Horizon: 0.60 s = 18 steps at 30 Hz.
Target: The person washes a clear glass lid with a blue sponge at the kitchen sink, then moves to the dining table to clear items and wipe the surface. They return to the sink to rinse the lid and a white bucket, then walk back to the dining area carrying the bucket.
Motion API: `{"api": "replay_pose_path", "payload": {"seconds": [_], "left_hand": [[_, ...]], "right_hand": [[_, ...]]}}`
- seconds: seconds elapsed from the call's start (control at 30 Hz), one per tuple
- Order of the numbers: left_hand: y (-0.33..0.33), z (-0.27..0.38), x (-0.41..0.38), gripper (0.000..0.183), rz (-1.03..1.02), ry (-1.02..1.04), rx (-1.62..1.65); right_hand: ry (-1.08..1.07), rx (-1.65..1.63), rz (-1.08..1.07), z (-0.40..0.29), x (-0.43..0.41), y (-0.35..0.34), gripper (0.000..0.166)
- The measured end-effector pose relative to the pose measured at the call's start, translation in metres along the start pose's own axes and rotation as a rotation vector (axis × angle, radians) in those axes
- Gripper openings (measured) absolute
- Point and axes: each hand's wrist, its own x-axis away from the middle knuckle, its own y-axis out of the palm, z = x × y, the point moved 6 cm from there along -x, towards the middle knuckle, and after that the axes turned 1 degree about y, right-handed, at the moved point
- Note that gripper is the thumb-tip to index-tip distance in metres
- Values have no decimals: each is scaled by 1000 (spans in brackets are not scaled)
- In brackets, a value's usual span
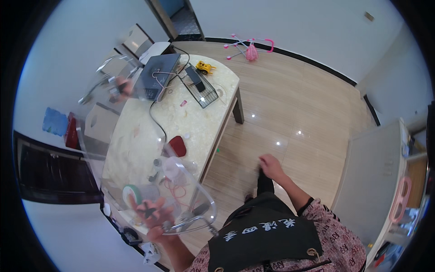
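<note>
My left hand [154, 221], blurred, is closed around a metal and clear plastic frame [190, 222] at the table's near end. Curved bright tubes reach over the table from it. A second, similar metal part [117, 86] with orange-pink pieces shows at the table's far left; whether the two are joined cannot be told. Beside my left hand lie a green-rimmed tape roll [132, 195] and a pink cord [176, 190]. A pale translucent container [174, 167] stands behind them. My right hand [272, 166] hangs over the floor, fingers curled, with nothing visible in it.
The marble-patterned table [136, 136] bears an induction cooktop [159, 73], a pink hanger [158, 81], a wire rack [200, 88], a yellow toy vehicle [204, 67] and a dark red object [177, 146]. A pink toy stroller [251, 51] lies by the wall. At right stands a grey cabinet [370, 170].
</note>
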Motion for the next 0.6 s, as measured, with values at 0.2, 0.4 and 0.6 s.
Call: {"api": "replay_pose_path", "payload": {"seconds": [0.2, 0.4, 0.6], "left_hand": [[-21, 32, -2, 108, 462, 343, -426], [-1, 40, 64, 109, 621, 282, -487], [21, 56, 60, 88, 405, 354, -223]], "right_hand": [[-349, -149, -314, -116, -186, 76, 17], [-540, 221, -526, -159, -325, 209, 20], [-514, 558, -223, -170, -391, 264, 19]]}}
